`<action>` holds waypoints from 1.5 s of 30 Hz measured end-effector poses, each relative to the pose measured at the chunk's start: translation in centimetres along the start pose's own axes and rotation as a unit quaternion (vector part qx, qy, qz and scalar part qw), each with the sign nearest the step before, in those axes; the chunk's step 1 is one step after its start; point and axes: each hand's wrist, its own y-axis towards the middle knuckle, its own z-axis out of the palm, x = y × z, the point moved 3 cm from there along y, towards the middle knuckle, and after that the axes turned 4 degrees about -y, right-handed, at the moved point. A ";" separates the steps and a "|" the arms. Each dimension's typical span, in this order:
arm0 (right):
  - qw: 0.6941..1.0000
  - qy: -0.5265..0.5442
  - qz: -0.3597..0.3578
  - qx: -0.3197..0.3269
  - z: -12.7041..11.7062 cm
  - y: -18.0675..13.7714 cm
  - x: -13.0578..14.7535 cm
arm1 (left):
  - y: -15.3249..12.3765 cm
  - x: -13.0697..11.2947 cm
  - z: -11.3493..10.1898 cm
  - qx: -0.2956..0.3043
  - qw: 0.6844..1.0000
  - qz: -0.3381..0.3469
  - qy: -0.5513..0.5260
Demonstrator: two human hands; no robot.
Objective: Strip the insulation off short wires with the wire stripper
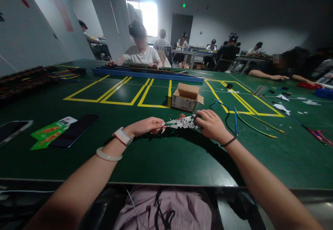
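My right hand (212, 124) is closed around the handles of a pair of silver wire strippers (184, 122), whose jaws point left. A short green wire (170, 123) runs from the jaw tips to my left hand (151, 125), which pinches it between thumb and fingers. Behind the jaws lies a small heap of loose copper strands (181, 116). An opened cardboard box (184, 100) stands just beyond the tool. Both hands are held above the green tabletop (156, 160).
Blue cable (236, 122) and green cable (253, 129) lie to the right. At left are a dark phone (75, 131), a green packet (49, 134) and another device (13, 131). Yellow tape (117, 102) marks the table. A person (142, 53) sits opposite, behind a blue rail (148, 75).
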 end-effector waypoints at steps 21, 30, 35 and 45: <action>0.998 -0.056 0.020 0.003 -0.1 0.5 1.0 | 0.2 1.2 -0.2 0.037 0.987 -0.023 -0.152; 0.996 -0.048 -0.021 -0.072 -0.1 -0.3 0.7 | 0.2 1.0 -0.1 0.038 0.993 -0.007 -0.113; 0.996 -0.014 0.002 -0.089 -0.2 -0.6 0.5 | 0.2 0.6 -0.1 0.010 0.996 0.010 -0.083; 0.998 0.019 0.018 -0.055 0.9 -0.7 0.6 | 0.0 -0.1 -0.4 -0.025 0.998 0.031 0.056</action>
